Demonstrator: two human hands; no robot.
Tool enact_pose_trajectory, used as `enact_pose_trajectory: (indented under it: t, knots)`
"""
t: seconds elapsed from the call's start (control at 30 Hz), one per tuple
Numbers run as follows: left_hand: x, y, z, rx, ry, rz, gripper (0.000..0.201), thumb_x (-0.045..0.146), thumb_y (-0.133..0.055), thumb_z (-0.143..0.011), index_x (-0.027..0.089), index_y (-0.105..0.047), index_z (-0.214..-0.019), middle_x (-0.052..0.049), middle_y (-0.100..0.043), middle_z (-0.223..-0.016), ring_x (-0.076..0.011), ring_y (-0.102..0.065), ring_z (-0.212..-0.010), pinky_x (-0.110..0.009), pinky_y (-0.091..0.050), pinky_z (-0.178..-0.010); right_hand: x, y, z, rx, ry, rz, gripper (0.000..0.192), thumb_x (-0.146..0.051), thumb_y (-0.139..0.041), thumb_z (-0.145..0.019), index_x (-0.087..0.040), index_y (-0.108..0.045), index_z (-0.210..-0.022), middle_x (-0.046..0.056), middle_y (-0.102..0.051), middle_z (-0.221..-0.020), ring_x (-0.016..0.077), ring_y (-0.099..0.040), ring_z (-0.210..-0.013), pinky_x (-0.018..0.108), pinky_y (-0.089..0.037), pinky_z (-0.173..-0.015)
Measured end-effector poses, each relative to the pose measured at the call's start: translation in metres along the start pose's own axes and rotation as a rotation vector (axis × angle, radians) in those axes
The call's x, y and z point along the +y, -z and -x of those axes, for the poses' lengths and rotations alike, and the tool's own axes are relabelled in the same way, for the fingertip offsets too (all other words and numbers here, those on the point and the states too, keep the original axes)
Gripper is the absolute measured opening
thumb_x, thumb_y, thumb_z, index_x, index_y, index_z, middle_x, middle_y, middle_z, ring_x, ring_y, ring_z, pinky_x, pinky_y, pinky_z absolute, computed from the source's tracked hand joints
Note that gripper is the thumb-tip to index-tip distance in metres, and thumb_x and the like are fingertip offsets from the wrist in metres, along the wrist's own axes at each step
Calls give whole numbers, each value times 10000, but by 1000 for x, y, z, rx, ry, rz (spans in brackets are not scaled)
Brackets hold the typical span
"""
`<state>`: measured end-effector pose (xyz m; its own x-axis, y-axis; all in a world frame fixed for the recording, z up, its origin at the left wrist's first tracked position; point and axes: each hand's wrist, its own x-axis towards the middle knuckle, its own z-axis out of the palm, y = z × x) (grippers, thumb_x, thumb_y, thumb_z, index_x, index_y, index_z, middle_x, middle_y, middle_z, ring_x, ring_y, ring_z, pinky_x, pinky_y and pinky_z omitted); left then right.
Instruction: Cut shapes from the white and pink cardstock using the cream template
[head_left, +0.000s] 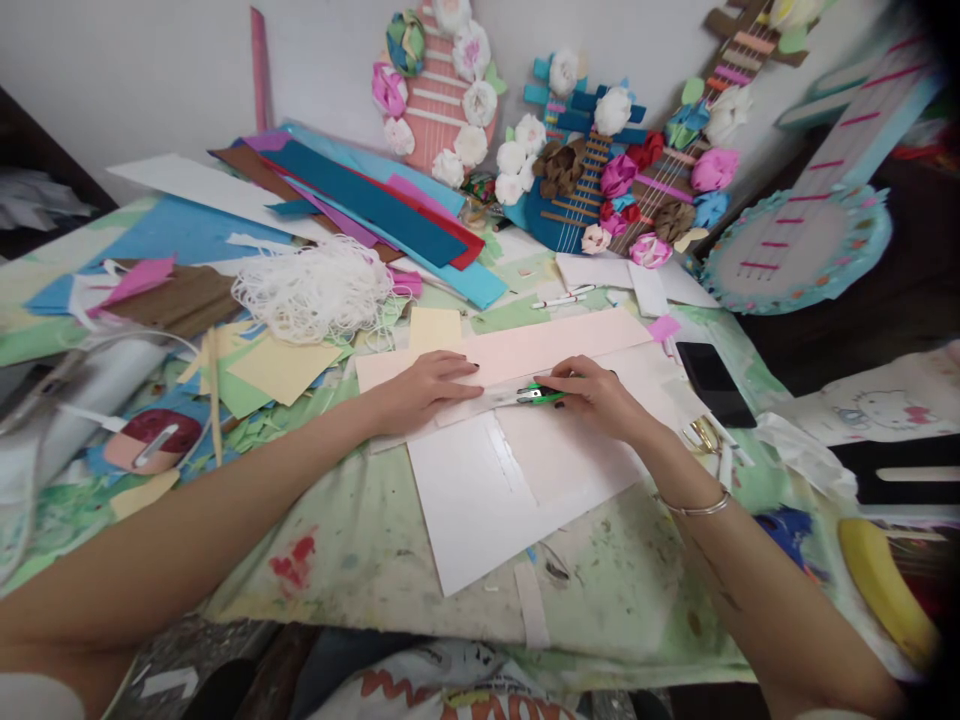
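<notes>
The right hand (596, 398) is gripping a green-handled utility knife (541, 395), its tip pointing left along a pale pink paper strip (525, 350). The left hand (424, 392) is pressing flat, fingers spread, on that strip just left of the knife, above a white cardboard sheet (480, 500).

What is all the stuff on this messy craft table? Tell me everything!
pink paper sheet: one, pale pink, under both hands
white board: one, white, table front
cutter: one, green, in right hand
string tangle: one, white, left of middle
coloured paper stack: many, blue, red, purple, at back
paper guitars: several, with paper flowers, against wall
phone: one, black, right side
left hand: flat on pink sheet
right hand: grips cutter
</notes>
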<state>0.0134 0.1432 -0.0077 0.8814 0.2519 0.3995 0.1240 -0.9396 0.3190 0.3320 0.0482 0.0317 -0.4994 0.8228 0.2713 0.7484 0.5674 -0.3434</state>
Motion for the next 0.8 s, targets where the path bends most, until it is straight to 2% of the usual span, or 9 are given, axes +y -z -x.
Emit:
enact_pose_trajectory:
  t: [0.17, 0.33, 0.8]
  knots:
    - [-2, 0, 0, 5, -12, -3, 378, 144, -401, -990, 244, -640, -1266, -123, -568, -1373, -270, -470, -1312, -511, -400, -1075, -2, -4, -12, -22, 46, 0, 402, -147, -428, -942, -273, -658, -1248, 107, -606, -992, 244, -573, -918, 389, -538, -748]
    - [-1, 0, -1, 10, -20, -23, 392, 129, -365, -995, 210, -657, -1245, -148, -570, -1365, -286, -485, -1307, -528, -402, -1072, -9, -4, -18, -58, 65, 10, 412, -135, -423, -944, -278, -643, -1262, 105, -598, -999, 231, -568, -909, 379, -553, -748]
    - [1, 0, -2, -8, -19, -54, 421, 95, -372, -965, 208, -658, -1253, -159, -573, -1360, -299, -495, -1304, -540, -400, -1074, -7, -1, 8, -18, 17, -9, 435, -113, -450, -925, -295, -636, -1274, 93, -587, -1002, 228, -564, -903, 361, -543, -718]
